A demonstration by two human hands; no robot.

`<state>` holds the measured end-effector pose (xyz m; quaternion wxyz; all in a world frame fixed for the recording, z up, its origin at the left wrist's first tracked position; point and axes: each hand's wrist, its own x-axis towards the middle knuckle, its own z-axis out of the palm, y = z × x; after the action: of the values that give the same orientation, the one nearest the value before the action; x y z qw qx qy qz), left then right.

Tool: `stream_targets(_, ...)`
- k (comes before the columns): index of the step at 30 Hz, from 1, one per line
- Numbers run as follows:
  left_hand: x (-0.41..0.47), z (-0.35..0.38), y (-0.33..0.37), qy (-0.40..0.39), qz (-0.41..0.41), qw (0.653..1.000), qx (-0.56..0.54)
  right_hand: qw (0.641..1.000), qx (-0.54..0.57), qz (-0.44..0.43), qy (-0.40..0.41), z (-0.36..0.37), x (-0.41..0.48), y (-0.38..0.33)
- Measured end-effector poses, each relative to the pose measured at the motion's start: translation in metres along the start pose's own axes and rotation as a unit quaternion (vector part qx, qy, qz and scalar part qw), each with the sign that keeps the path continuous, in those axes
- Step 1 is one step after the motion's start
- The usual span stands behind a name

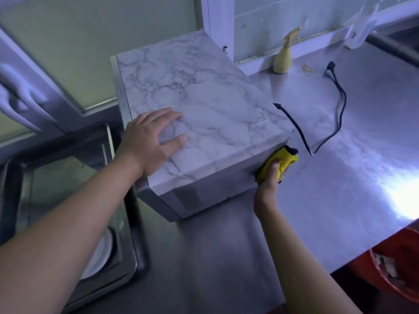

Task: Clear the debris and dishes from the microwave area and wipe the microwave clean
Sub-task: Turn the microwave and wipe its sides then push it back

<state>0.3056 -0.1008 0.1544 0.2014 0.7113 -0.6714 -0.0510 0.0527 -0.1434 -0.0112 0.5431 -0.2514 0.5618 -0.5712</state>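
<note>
The left hand point(150, 141) lies flat, fingers spread, on the microwave point(192, 105) top to steady it, while the right hand point(271, 180) clamps a yellow cloth point(280, 162) against its near right side, wiping.

The microwave point(192, 109) is sitting on the counter point(351, 166), with the sink point(136, 264) lying just to its left — a plate point(99, 252) is resting in that sink. The left hand point(149, 141) is lying flat on the microwave's top. The right hand point(269, 184) is pressing a cloth point(280, 163) against the microwave's side, at its near right corner. Right of the microwave a cord point(337, 105) is trailing over the counter, and a spray bottle point(283, 60) is standing by the back ledge — a tub point(403, 245) is sitting below the counter's front edge.
</note>
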Motion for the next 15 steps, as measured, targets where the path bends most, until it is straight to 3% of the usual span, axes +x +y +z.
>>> stream_targets(6, -0.001, -0.004, 0.004, -0.006, -0.008, 1.000, -0.010, 0.988, 0.026, 0.144, 0.041, -0.006, 0.022, 0.027)
stream_targets(15, -0.001, -0.009, 0.013, -0.018, -0.023, 1.000, 0.000, 0.984, -0.001, 0.177, -0.015, -0.031, 0.041, 0.011)
